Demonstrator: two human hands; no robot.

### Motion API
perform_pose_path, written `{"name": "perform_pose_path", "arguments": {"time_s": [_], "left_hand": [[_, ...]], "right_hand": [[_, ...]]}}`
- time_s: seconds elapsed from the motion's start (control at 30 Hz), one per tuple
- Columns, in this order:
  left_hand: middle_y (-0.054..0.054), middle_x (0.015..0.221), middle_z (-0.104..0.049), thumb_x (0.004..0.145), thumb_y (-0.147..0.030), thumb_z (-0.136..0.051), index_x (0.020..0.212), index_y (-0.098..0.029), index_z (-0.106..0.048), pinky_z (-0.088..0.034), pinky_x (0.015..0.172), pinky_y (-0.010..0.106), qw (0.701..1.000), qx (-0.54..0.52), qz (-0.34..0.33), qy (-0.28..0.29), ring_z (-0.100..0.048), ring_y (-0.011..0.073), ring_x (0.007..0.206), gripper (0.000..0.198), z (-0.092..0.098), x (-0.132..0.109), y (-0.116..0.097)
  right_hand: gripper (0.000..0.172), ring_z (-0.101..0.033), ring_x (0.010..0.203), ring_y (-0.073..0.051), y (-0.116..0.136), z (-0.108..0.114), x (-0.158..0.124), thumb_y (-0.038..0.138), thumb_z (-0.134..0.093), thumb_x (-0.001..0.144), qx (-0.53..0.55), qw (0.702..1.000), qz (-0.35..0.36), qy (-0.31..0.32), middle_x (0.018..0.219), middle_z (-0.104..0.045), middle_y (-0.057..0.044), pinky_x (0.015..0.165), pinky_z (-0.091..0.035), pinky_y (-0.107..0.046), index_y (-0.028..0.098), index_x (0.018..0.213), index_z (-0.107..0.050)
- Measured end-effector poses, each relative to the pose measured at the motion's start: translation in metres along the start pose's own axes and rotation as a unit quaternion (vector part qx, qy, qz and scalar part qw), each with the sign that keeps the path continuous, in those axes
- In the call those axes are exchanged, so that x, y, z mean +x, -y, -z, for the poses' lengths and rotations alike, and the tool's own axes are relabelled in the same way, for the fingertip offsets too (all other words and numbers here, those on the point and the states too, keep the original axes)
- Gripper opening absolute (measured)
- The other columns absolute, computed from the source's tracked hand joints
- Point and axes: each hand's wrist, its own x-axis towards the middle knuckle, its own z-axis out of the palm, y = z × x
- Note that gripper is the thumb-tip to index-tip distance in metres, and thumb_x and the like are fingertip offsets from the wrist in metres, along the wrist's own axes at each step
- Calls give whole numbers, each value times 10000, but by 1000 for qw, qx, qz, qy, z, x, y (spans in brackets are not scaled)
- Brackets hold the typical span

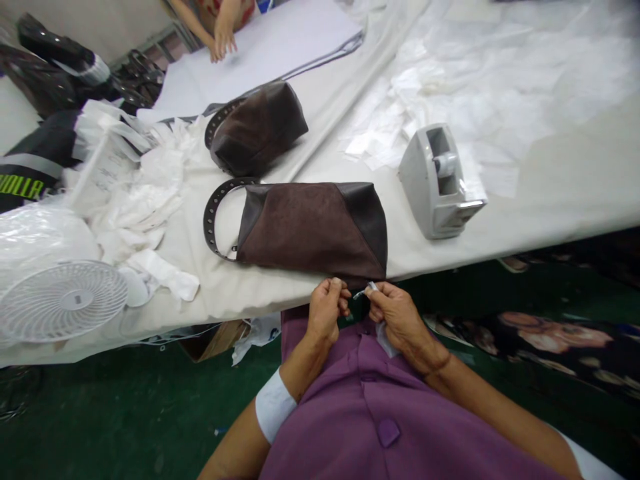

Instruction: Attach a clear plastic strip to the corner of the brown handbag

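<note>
Just off the table's front edge, my right hand (395, 312) pinches a small shiny, whitish strip (369, 288) between thumb and fingers. A piece of clear plastic (386, 339) hangs below that hand. My left hand (326, 308) is closed close by, fingers curled; whatever it may hold is too small to make out. Right beyond both hands lies a brown handbag (305, 227) with dark corner panels, its studded strap (213, 217) looped to the left. Behind it rests a similar dark brown bag (260, 130), slightly blurred.
A grey tape dispenser (425, 193) stands right of the bag. White papers (415, 93) spread behind it. At left are a white fan (75, 300) and crumpled wrapping (145, 193). Across the table, another person's hands (220, 43) rest on white sheets (265, 50).
</note>
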Motion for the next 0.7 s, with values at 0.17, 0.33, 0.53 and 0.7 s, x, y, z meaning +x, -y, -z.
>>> {"name": "perform_pose_path", "arguments": {"time_s": [0.17, 0.33, 0.53, 0.7], "left_hand": [[9, 610, -562, 750, -519, -573, 720, -139, -578, -309, 387, 197, 992, 101, 32, 75, -392, 57, 406, 381, -8, -6, 10], [-21, 562, -542, 689, -337, -622, 654, -148, -554, -267, 385, 182, 995, 101, 7, -6, -343, 41, 395, 203, -15, -3, 7], [-30, 564, -553, 692, -312, -638, 652, -147, -580, -300, 425, 188, 992, 110, -52, -19, -392, 50, 428, 180, -15, -3, 4], [-39, 563, -546, 711, -300, -629, 651, -153, -570, -310, 439, 188, 992, 88, -84, -13, -409, 52, 438, 169, -19, -7, 6]], "right_hand": [[271, -329, 378, -43, -2, 4, 2, 368, -744, 648, -55, 998, 22, 2, 474, -477, 58, 357, -221, -189, 156, 682, -580], [268, -357, 370, -40, 0, 5, 1, 355, -758, 633, -27, 999, 15, 14, 523, -503, 50, 354, -247, -188, 145, 733, -625], [254, -405, 363, -53, 4, 6, -2, 368, -733, 671, -63, 996, 56, -22, 544, -539, 30, 345, -296, -192, 146, 745, -636], [215, -371, 349, -34, 8, 3, -3, 337, -717, 673, -19, 999, 44, -26, 523, -501, 54, 339, -274, -176, 156, 713, -607]]}}
